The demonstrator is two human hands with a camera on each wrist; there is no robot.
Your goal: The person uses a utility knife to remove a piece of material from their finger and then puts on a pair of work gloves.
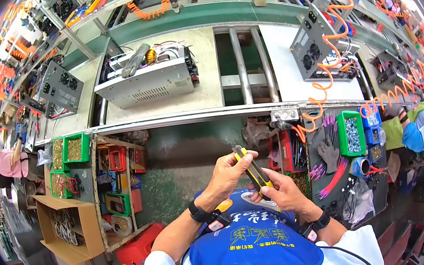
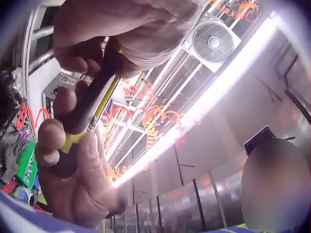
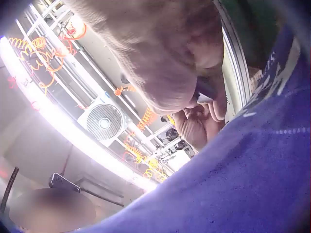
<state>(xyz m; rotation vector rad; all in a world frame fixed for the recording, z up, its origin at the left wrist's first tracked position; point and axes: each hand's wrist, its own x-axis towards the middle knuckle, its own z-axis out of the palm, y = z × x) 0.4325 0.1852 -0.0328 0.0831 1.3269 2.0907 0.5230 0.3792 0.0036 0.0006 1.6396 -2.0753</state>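
A yellow and black utility knife (image 1: 257,173) is held in front of the blue apron (image 1: 252,244), its front end tilted up and away. My left hand (image 1: 228,174) pinches the front end between thumb and fingers. Around the rear of the handle, my right hand (image 1: 286,193) is curled, thumb along its side. From the left wrist view, the right fingers wrap the dark handle (image 2: 90,107) while the left hand (image 2: 131,29) covers its upper end. The right wrist view has the right hand (image 3: 170,63) hiding most of the knife.
Beyond the hands runs a workbench with an open metal power unit (image 1: 148,84), a grey glove (image 1: 136,61) lying on it. Green bins (image 1: 351,134) and another glove (image 1: 328,155) are at right. A cardboard box (image 1: 70,226) stands left. Orange coiled hoses (image 1: 324,76) hang at right.
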